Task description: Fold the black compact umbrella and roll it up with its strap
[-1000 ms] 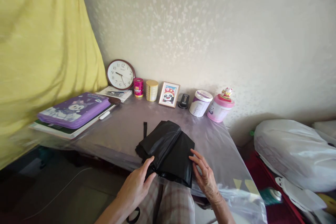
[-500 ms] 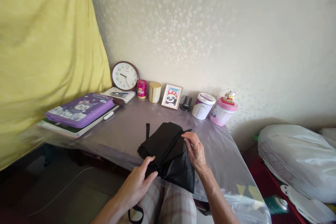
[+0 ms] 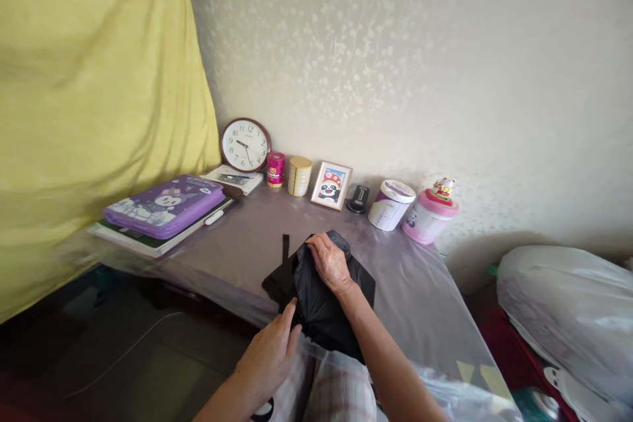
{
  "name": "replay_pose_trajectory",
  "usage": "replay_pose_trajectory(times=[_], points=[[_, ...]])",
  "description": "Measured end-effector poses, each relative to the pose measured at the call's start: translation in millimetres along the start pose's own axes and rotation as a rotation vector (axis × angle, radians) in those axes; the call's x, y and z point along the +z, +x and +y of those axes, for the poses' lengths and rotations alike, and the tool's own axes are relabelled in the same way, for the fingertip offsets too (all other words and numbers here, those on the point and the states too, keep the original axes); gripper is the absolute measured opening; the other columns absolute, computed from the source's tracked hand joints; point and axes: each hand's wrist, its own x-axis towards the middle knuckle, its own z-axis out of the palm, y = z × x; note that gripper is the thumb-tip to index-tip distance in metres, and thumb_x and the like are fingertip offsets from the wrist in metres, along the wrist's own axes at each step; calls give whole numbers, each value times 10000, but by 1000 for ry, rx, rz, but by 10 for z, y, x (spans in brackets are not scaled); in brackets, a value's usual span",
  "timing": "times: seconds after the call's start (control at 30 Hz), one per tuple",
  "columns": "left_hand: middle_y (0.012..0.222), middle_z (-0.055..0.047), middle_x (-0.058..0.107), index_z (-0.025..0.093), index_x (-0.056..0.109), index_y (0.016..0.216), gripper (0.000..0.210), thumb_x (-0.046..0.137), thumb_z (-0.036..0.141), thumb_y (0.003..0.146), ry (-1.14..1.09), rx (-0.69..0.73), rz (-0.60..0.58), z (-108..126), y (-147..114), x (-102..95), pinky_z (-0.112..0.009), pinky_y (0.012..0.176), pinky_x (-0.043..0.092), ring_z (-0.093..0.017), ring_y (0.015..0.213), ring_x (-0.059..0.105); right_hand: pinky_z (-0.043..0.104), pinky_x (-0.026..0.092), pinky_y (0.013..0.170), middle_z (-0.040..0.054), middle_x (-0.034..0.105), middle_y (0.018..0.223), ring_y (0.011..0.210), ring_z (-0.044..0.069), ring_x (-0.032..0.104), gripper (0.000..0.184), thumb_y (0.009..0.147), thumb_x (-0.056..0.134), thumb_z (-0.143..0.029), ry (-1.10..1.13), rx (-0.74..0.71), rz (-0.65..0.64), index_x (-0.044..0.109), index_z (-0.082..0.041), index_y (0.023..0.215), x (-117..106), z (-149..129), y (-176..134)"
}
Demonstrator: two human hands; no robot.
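A black folding umbrella lies collapsed at the table's front edge, partly over my lap, its loose fabric spread in folds. My left hand is closed around its near end, where the hand hides most of the handle. With the fingertips of my right hand I pinch a fold of the fabric near the far edge, left of the umbrella's middle. A narrow black strap sticks up from the far left side. Below my left hand, part of a black wrist loop shows by my leg.
A plastic-covered table carries a purple case on books at left. Along the wall stand a clock, a pink tin, a yellow tin, a framed panda picture and two tubs. Right of the table sits a white bag.
My right hand has moved left across the umbrella, folding a fabric panel over to the left. My left hand keeps its hold at the near end. The view has shifted slightly left.
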Motion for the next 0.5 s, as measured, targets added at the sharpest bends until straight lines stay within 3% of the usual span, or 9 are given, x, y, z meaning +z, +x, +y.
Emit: replay_pose_trajectory(times=[0.23,0.33,0.4,0.5], points=[[1170,-163,589,101,316,1329,471,257,312,912,129,37,-1,43,-30,-32,-329,833,443,-237,1004,603,209,448,741,36,574,907,815,125,565,199,938,360,-202,-153,-74,-136,558,-199,941,219,5,29],[992,-148,662,88,299,1330,491,278,335,907,169,-18,15,19,-50,-9,-323,740,464,-247,877,642,198,443,693,36,567,901,774,116,563,204,941,354,-204,-207,-86,-184,557,-194,927,231,1,32],[879,-125,680,80,175,1384,562,302,342,903,171,-62,43,14,-61,14,-306,700,465,-239,809,652,189,437,676,34,564,907,765,110,562,195,939,362,-200,-224,-86,-206,557,-194,926,233,2,28],[927,-100,662,158,-46,1424,646,311,303,905,188,0,40,35,-63,23,-282,697,460,-207,784,649,180,431,660,30,563,917,759,103,563,181,931,380,-195,-238,-85,-225,560,-197,919,246,10,16]])
